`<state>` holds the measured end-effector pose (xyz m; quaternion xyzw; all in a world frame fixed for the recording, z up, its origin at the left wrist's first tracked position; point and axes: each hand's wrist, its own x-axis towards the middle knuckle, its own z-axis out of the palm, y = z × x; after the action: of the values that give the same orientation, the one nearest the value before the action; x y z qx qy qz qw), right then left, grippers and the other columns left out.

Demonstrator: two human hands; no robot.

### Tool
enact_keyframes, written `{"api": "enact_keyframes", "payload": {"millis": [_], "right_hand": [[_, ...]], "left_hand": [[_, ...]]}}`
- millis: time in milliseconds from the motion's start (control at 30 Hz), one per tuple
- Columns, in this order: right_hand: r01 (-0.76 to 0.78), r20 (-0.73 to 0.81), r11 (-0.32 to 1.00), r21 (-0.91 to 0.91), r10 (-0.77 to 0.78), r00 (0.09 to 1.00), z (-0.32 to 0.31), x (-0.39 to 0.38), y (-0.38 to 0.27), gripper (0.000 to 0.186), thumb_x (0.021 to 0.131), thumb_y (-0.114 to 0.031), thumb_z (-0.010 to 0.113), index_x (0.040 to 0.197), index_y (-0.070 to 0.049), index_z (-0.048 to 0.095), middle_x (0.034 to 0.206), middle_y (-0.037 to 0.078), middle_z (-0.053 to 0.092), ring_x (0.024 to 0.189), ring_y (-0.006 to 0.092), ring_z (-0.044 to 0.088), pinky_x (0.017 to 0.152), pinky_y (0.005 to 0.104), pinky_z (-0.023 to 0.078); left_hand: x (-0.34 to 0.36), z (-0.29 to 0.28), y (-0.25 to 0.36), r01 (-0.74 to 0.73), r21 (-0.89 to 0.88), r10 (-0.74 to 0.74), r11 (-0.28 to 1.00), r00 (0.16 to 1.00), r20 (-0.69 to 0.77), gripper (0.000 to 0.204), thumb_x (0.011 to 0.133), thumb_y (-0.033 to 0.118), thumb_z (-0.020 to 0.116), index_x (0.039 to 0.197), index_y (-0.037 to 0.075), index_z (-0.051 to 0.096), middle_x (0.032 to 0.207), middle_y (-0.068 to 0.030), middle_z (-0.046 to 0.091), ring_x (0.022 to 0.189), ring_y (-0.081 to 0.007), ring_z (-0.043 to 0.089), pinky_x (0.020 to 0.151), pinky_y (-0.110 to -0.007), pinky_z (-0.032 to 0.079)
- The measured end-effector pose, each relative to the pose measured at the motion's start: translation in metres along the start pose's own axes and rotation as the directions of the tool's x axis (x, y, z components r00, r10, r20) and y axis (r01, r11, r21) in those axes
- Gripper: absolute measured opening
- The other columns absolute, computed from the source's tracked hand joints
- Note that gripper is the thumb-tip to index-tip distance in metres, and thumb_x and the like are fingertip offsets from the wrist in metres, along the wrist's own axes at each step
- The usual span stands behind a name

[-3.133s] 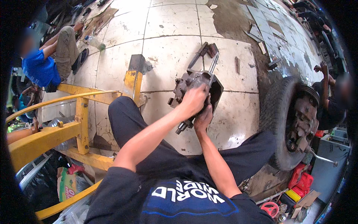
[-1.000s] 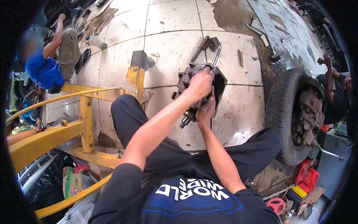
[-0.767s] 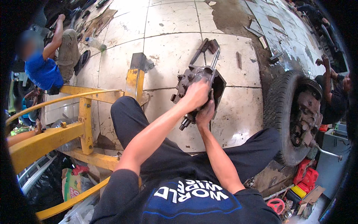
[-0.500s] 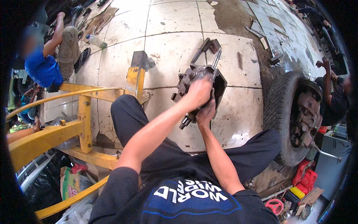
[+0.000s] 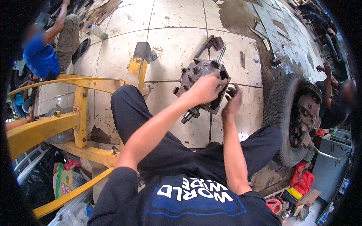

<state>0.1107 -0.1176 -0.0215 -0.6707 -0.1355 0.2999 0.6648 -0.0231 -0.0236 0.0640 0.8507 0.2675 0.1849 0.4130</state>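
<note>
A dark metal gearbox (image 5: 190, 75) lies on the tiled floor between my legs, two bright rods (image 5: 221, 52) sticking out at its far end and a shaft (image 5: 187, 116) at its near end. My left hand (image 5: 205, 89) reaches across the gearbox, fingers curled at the edge of its open casing (image 5: 215, 105). What those fingers grip, if anything, is hidden. Just right of the casing is my right hand (image 5: 233, 101), apart from it, fingers spread and holding nothing. Its fingertips look dark and greasy.
A yellow metal frame (image 5: 81, 113) runs along my left side. On the right stands a tyre (image 5: 281, 113) with a metal hub assembly, a person (image 5: 333, 92) beyond it. Another person in blue (image 5: 41, 58) sits far left. A plastic bottle (image 5: 97, 32) lies on the floor.
My right hand has come off the gearbox and moved right, its fingers opening. My left hand has shifted toward the casing's right edge. The whole view has shifted slightly.
</note>
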Motion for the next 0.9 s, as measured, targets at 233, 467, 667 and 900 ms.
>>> {"api": "enact_keyframes", "payload": {"millis": [233,467,667,900], "right_hand": [[-0.298,0.460,0.863,-0.408,0.476,0.750,-0.029,-0.042,-0.069,0.047,0.102,-0.037,0.049,0.130,0.000,0.053,0.104,0.010,0.064,0.077,0.0153,0.061,0.062,0.0291,0.051],[-0.422,0.305,0.874,-0.241,0.481,0.822,-0.036,-0.058,-0.053,0.042,0.103,-0.036,0.046,0.125,0.000,0.049,0.107,0.011,0.065,0.069,0.0157,0.060,0.051,0.0286,0.049],[-0.430,0.203,0.863,-0.266,0.486,0.850,-0.042,-0.048,-0.044,0.038,0.103,-0.039,0.042,0.116,-0.005,0.055,0.104,0.008,0.064,0.071,0.0169,0.062,0.053,0.0294,0.052],[-0.332,0.076,0.938,0.097,0.326,0.942,-0.079,-0.019,-0.012,0.036,0.104,-0.032,0.042,0.122,-0.003,0.056,0.105,0.006,0.063,0.094,0.0163,0.061,0.079,0.0315,0.051]], "left_hand": [[-0.060,0.057,0.024,0.240,-0.347,-0.302,0.907,0.943,-0.139,0.039,0.086,0.014,0.067,0.122,0.001,0.063,0.098,-0.0241,0.063,0.095,-0.0388,0.064,0.083,-0.042,0.050],[-0.057,0.019,0.015,0.266,-0.097,-0.273,0.959,0.959,-0.077,0.046,0.087,0.021,0.067,0.128,0.002,0.059,0.113,-0.0255,0.064,0.100,-0.0391,0.064,0.082,-0.041,0.053],[0.018,0.045,-0.041,0.180,0.395,-0.067,0.901,0.956,-0.284,0.076,0.088,0.034,0.064,0.143,-0.009,0.035,0.149,-0.0287,0.035,0.138,-0.0412,0.036,0.111,-0.046,0.034],[-0.002,0.074,0.032,0.279,-0.172,-0.170,0.945,0.866,0.470,0.057,0.087,0.026,0.062,0.132,-0.008,0.049,0.145,-0.0262,0.040,0.135,-0.0455,0.035,0.114,-0.054,0.026]]}}
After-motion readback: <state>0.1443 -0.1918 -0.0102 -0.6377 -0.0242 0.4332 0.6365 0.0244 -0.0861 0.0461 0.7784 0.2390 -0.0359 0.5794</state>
